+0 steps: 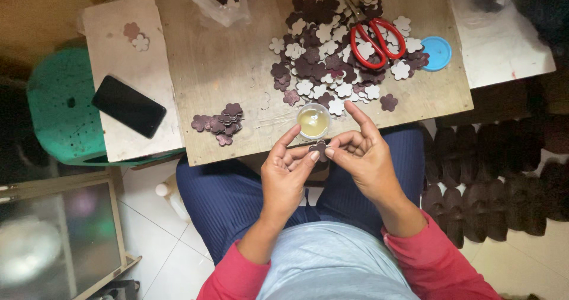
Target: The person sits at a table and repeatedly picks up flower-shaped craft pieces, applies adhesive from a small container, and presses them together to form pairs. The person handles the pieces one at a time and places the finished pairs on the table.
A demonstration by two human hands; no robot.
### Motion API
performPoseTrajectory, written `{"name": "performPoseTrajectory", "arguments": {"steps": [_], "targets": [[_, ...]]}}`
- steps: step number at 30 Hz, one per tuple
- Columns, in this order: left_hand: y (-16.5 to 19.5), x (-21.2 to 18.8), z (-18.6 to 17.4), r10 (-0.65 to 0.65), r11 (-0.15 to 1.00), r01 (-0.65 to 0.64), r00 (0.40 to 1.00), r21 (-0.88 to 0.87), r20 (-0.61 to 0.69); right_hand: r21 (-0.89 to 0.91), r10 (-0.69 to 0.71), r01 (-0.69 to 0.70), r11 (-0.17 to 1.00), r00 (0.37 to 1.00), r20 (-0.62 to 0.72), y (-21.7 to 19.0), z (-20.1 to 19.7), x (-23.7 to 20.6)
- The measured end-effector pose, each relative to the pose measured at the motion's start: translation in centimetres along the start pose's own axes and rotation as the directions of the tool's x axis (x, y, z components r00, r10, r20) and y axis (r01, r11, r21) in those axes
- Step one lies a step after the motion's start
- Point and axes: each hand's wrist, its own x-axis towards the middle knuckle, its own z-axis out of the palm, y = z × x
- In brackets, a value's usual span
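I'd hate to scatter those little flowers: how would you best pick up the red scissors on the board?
Take the red scissors by the looped handles, coming straight down from above. They lie flat on the flower pile, handles on the side toward the blue lid, blades pointing away to the far edge. The open loops probably give fingers the surest hold.

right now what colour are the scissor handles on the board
Red; the scissors lie on the flower cutouts, clearest in the head view.
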Motion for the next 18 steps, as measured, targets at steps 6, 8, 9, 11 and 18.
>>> {"name": "performPoseTrajectory", "arguments": {"steps": [6,8,9,11,18], "targets": [[-0.10,0.18,0.08,-0.023,0.997,0.024,1.000,-0.079,0.016,0.000,0.001,-0.001,1.000,1.000,0.004,0.29,-0.20,0.04],[0.06,0.18,-0.04,-0.090,0.995,0.090,0.996,-0.053,0.006,0.018,0.006,-0.007,1.000,1.000,0.006,0.50,-0.28,0.16],[0.14,0.22,-0.10,-0.122,0.992,0.122,0.992,-0.041,0.001,0.015,0.008,-0.008,1.000,1.000,0.004,0.57,-0.34,0.18],[0.23,0.32,-0.22,-0.177,0.979,0.175,0.984,-0.101,-0.019,0.010,0.012,-0.012,1.000,1.000,0.001,0.70,-0.42,0.20],[-0.55,0.40,-0.44,-0.094,0.995,0.095,0.995,-0.038,0.030,0.008,0.005,-0.005,1.000,1.000,0.013,0.81,-0.52,0.26]]}}
